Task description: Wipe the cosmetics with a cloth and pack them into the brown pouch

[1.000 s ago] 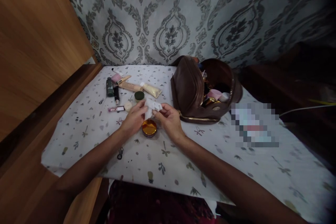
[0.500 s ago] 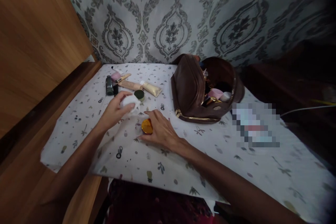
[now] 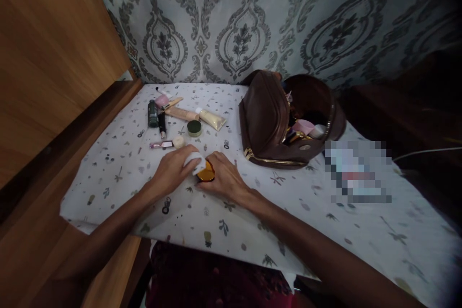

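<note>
My left hand (image 3: 171, 169) pinches a crumpled white wipe or tissue (image 3: 197, 160) and presses it on the top of an amber round container (image 3: 206, 172). Fingers of my right hand (image 3: 228, 178) curl around that container's right side, steadying it on the cloth. Just beyond lie a small cream-coloured pot (image 3: 178, 142), a lip gloss tube (image 3: 159, 145) and a dark-green-lidded jar (image 3: 194, 128). Farther back are a black tube (image 3: 162, 126), a dark bottle (image 3: 152, 114), a beige tube (image 3: 182, 114) and a pale cream tube (image 3: 212, 119).
A brown zip bag (image 3: 262, 113) stands unzipped at the back right, with cosmetics inside. To its right lies a pixelated item (image 3: 357, 171) near a thin white cable (image 3: 426, 150). A wooden cabinet (image 3: 54, 33) borders the left; a patterned wall (image 3: 202, 24) rises behind.
My left hand has moved right and down, bringing the white wipe onto the amber container. The lip gloss and cream-coloured pot behind it have come into view. My right hand stays around the container.
</note>
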`<action>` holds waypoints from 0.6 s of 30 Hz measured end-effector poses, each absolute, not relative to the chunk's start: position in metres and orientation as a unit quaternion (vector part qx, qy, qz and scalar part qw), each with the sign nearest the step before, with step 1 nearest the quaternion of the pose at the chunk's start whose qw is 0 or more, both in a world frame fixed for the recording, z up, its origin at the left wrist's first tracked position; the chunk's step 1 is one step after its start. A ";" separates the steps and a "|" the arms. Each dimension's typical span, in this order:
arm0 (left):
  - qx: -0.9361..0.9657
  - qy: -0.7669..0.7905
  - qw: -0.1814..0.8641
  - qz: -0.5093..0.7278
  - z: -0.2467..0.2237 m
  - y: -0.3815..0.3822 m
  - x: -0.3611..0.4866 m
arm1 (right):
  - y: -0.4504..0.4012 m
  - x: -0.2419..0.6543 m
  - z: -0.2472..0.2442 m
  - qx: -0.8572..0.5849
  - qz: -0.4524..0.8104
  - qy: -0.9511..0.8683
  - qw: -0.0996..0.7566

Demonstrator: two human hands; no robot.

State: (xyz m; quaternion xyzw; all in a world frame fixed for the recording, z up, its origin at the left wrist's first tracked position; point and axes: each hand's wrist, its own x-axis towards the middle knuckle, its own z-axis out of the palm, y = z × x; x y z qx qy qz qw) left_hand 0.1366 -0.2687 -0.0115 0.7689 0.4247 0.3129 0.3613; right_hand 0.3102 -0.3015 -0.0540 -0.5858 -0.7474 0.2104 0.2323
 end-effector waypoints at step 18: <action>0.886 0.399 0.191 0.140 0.001 -0.257 0.165 | -0.287 0.338 -0.059 -0.473 0.402 -0.730 0.286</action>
